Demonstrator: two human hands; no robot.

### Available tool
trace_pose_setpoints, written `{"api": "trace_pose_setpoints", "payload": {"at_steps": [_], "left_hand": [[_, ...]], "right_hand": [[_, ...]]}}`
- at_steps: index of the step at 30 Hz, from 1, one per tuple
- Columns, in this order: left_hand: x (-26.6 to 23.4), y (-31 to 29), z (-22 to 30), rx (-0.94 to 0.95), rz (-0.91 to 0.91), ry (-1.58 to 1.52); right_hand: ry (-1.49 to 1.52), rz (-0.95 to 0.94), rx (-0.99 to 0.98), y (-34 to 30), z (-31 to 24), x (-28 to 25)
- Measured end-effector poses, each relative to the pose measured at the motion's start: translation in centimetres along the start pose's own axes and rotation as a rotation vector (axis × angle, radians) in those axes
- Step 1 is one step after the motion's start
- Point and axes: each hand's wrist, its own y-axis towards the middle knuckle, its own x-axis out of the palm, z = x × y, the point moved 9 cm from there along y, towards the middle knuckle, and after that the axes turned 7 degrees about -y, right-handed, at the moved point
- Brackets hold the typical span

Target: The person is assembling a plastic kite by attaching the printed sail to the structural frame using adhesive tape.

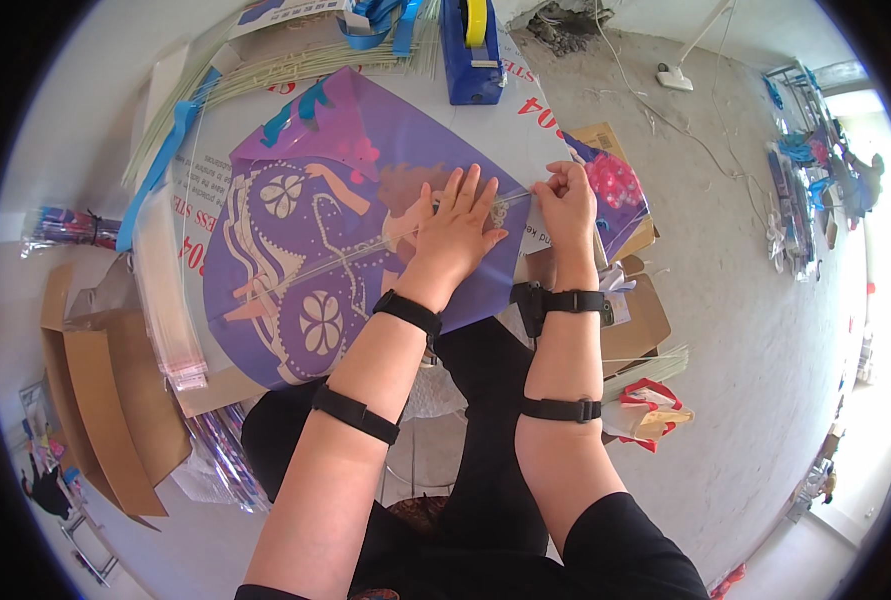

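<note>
The purple sheet (370, 225) lies at upper centre; its thin rod (340, 259) slants up rightward to the right hand (567, 205), whose fingertips seem to pinch its end. The left hand (455, 230) presses flat, fingers spread.

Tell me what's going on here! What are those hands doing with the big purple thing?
A person's left hand lies flat, fingers spread, on a purple picture sheet. A thin pale rod runs across it and under that hand. The right hand is by the sheet's right corner, its fingertips seeming to pinch the rod's end. Beyond the sheet are a blue tape dispenser and a bundle of thin pale sticks.
</note>
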Motion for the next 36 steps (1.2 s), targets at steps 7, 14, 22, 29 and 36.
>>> {"api": "trace_pose_setpoints", "payload": {"at_steps": [7, 14, 22, 29, 36], "left_hand": [[-0.6, -0.3, 0.5, 0.034, 0.040, -0.015], [-0.5, -0.4, 0.8, 0.065, 0.045, 0.029], [-0.2, -0.3, 0.7, 0.071, 0.064, 0.034], [-0.2, -0.3, 0.7, 0.057, 0.042, 0.040], [-0.1, -0.2, 0.5, 0.051, 0.040, 0.029]], "right_hand": [[-0.053, 0.007, -0.104, -0.1, -1.0, -0.2], [-0.047, 0.009, -0.056, -0.3, -1.1, -0.3], [-0.092, 0.019, -0.072, -0.2, -1.3, -0.4], [-0.134, 0.029, -0.077, -0.3, -1.6, -0.5], [-0.265, 0.053, -0.059, -0.7, -1.8, -0.9]]}}
